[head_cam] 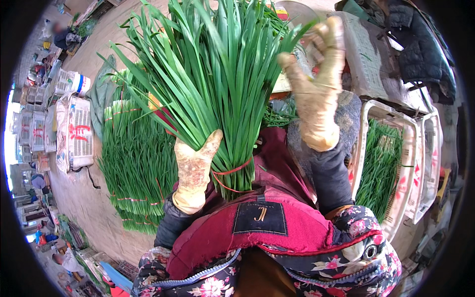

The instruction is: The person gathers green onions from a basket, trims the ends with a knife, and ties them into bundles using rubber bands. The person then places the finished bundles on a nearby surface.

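Observation:
A large bundle of long flat green leaves, like garlic chives (230, 92), stands fanned out before me, its lower end near my lap. A red band (233, 169) loops around that end. My left hand (196, 163), in a stained cream glove, holds the bundle's left side, thumb across the leaves. My right hand (319, 81), in a similar glove, is raised at the right, blurred, fingers spread, close to the leaf tips; I see nothing gripped in it. Stacked banded bundles of the same greens (137, 159) lie on the floor at the left.
At the right, a white plastic crate (412, 167) holds more greens (378, 167). A dark padded jacket (423, 48) hangs at the upper right. White crates with red marks (81, 130) stand at the left beside a green cloth (102, 96). Other people are far off at the left.

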The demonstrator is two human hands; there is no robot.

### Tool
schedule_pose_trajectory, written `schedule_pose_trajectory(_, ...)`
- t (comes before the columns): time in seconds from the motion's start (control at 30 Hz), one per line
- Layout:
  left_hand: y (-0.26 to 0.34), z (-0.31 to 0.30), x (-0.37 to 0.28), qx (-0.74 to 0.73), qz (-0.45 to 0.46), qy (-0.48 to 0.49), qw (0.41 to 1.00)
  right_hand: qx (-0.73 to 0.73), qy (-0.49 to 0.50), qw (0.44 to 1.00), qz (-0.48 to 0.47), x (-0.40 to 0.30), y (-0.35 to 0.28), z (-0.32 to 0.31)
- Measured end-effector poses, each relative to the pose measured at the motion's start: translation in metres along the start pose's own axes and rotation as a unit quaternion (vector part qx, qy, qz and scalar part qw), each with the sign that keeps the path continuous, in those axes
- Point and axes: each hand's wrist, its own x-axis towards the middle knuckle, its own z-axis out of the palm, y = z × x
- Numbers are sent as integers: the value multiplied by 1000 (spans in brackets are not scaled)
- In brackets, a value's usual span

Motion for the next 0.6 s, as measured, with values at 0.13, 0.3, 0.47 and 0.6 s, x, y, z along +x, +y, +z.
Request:
schedule_pose_trajectory(0.13,-5,-1,4,24,-3,-16,1000,-24,-201,958,-205,27,-44,-3)
schedule_pose_trajectory(0.3,2,-1,1,40,7,-20,999,-118,-282,897,-321,11,-15,44)
schedule_pose_trajectory(0.47,-1,-4,-3,13,4,17,1000,-164,-231,922,-262,9,-3,27)
schedule_pose_trajectory(0.6,-10,-6,-3,-14,-9,18,1000,-192,-257,920,-225,7,1,26)
